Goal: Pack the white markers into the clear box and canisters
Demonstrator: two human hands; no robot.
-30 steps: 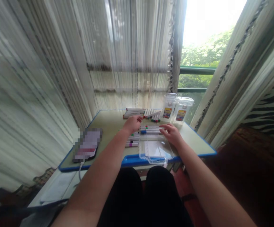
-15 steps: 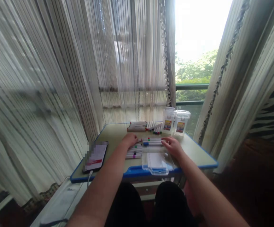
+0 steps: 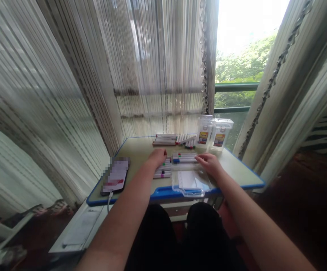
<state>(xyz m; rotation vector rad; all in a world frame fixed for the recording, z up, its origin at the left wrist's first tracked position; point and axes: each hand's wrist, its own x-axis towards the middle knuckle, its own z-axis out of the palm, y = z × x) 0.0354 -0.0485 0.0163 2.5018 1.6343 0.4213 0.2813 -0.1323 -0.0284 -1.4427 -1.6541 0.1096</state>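
We sit at a pale, blue-edged counter (image 3: 236,175) before sheer striped curtains (image 3: 140,75), greenery showing through the window gap. Our markers (image 3: 187,159) lie in the open clear case (image 3: 191,180); loose markers (image 3: 163,175) lie just left of it, partly hidden by our left hand (image 3: 158,157). Its fingers are curled; we cannot tell whether they grip one. Our right hand (image 3: 209,162) has its fingers at the case markers' ends, grip unclear. Behind stand two labelled containers (image 3: 219,136) beside more markers (image 3: 165,140); a smartphone (image 3: 116,176) lies far left.
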